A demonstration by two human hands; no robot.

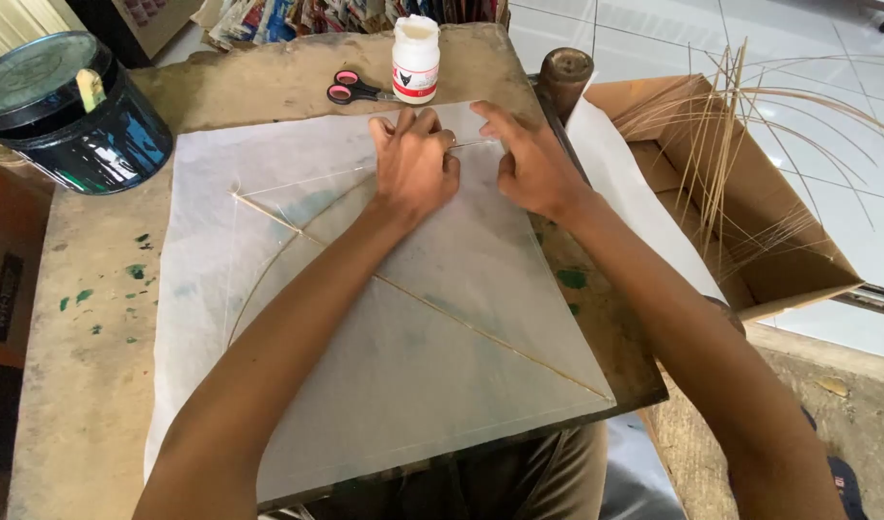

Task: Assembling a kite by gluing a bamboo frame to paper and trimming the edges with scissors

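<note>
thin white translucent paper (403, 366) lies flat on the worn wooden worktop (86, 366), over crossed bamboo sticks (442, 308). the left hand (413, 169) presses its curled fingers onto the paper's far edge, gripping nothing; the right hand (533, 169), just beside it, presses with spread fingers. beyond them stand a white glue bottle (415, 58), pink-handled scissors (351, 89) and a dark tin (71, 111). a cardboard box (779, 241) of bamboo strips sits right.

From my feed I see a worn wooden worktable (86, 318), its top flecked with green paint. Beyond it lies a glossy white tiled floor (827, 58) catching bright daylight — reflections pool across the tiles. A rough wooden post (565, 72) rises at the table's far edge, and stacked printed papers (259, 19) crowd the back.
</note>
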